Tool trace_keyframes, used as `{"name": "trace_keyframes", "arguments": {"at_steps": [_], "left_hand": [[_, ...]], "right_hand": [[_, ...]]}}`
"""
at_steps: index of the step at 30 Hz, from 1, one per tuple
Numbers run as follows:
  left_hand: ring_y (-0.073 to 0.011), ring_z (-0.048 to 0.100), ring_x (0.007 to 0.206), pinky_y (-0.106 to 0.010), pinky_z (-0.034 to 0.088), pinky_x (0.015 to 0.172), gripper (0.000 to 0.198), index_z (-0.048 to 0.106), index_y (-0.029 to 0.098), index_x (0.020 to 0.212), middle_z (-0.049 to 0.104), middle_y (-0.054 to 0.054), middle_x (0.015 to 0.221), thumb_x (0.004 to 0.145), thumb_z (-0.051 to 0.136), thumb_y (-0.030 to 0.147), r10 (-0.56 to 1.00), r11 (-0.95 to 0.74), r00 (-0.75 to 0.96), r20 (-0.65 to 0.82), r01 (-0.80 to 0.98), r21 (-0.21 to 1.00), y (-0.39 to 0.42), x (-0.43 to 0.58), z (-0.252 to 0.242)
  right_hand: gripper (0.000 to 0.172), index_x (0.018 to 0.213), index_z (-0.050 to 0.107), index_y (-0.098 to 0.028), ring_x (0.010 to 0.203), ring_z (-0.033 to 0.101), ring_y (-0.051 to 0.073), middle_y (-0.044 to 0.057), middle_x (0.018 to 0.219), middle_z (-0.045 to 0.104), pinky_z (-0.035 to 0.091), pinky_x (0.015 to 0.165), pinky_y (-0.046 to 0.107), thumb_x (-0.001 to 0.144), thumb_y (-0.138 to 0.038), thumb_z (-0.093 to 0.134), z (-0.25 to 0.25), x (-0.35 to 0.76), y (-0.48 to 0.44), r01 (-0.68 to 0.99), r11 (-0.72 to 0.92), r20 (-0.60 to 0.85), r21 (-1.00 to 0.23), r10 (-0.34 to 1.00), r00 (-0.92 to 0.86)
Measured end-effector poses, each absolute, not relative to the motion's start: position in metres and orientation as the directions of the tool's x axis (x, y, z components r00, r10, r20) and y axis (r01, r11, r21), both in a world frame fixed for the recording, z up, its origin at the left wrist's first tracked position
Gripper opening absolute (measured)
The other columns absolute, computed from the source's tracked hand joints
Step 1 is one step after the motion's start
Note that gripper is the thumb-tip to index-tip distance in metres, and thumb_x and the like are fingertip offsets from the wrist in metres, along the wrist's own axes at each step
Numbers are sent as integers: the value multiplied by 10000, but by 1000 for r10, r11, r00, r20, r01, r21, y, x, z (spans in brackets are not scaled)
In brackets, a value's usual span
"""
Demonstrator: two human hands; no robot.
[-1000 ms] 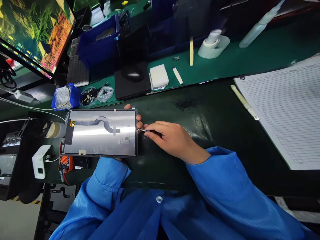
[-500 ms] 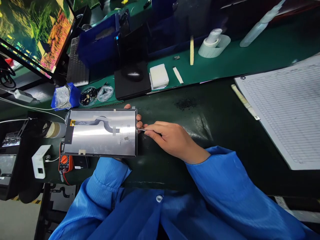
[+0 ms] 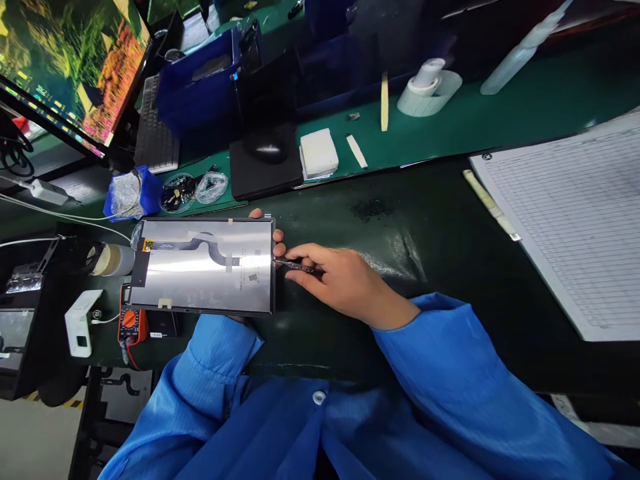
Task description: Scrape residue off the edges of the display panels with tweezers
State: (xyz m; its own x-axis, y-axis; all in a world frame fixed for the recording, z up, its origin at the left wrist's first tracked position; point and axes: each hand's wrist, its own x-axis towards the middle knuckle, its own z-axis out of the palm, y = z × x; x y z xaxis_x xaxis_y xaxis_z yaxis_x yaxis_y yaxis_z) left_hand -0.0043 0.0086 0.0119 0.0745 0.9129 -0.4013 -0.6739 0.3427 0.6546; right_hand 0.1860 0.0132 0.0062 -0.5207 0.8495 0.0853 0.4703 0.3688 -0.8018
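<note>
A tablet-sized display panel (image 3: 210, 280) lies tilted slightly in my left hand (image 3: 279, 243), its silvery back facing up. A dark flex cable (image 3: 173, 246) and small tape pieces are on that back. My left fingertips curl round the panel's far and right edges; the palm and the rest of the hand are hidden beneath. My right hand (image 3: 345, 277) is closed on a thin pointed metal tool (image 3: 295, 265). Its tip meets the panel's right edge, just below my left fingertips; whether it is wedged in cannot be seen.
An orange multimeter (image 3: 130, 321) and a white plastic piece (image 3: 79, 323) lie left of the panel. Behind it are a small blue bin (image 3: 133, 193), a mouse (image 3: 265, 148) and white pads (image 3: 319, 153). Lined sheets (image 3: 570, 233) and a cream-coloured stick (image 3: 490, 203) lie right.
The fingers of my right hand have shifted their hold, and more of the metal tool now shows between thumb and forefinger. The panel and my left hand have hardly moved.
</note>
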Motion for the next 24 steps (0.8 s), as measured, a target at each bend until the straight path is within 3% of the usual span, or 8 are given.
{"name": "trace_keyframes", "arguments": {"at_steps": [5,11,16,20,24], "left_hand": [[-289,539,1042,-569,492,880,690,372,245,1478,567,-141,1078,966,224,683,919,320,49,-390,-671,669,10,-2,12],[-311,507,1126,-629,439,940,687,288,230,1512,540,-158,1191,976,265,659,919,333,48,-391,-627,705,9,-2,13],[-302,546,1024,-604,463,910,678,334,285,1495,581,-125,1074,941,356,675,923,336,69,-380,-628,702,9,-3,11],[-236,558,852,-546,489,876,643,371,317,1475,580,-89,962,932,382,661,932,316,85,-352,-664,677,9,-3,11],[-264,554,922,-544,484,872,660,379,310,1468,576,-105,992,921,374,678,901,367,64,-430,-639,676,11,-3,13]], "right_hand": [[207,1045,723,-230,867,696,186,30,995,752,493,700,285,959,-257,537,4,187,14,489,459,150,-742,825,-546],[184,1070,708,-250,759,690,159,-13,882,757,473,642,261,916,-259,606,7,185,12,489,391,89,-780,842,-532],[191,1063,719,-243,863,698,181,19,1008,758,488,705,279,941,-259,572,4,186,13,499,454,141,-738,827,-544],[228,1058,729,-261,825,695,176,13,938,755,488,692,283,977,-285,517,3,186,13,501,465,148,-730,823,-549],[190,1080,709,-257,769,696,167,-3,903,763,483,646,263,908,-259,628,6,186,12,479,397,106,-783,843,-527]]}}
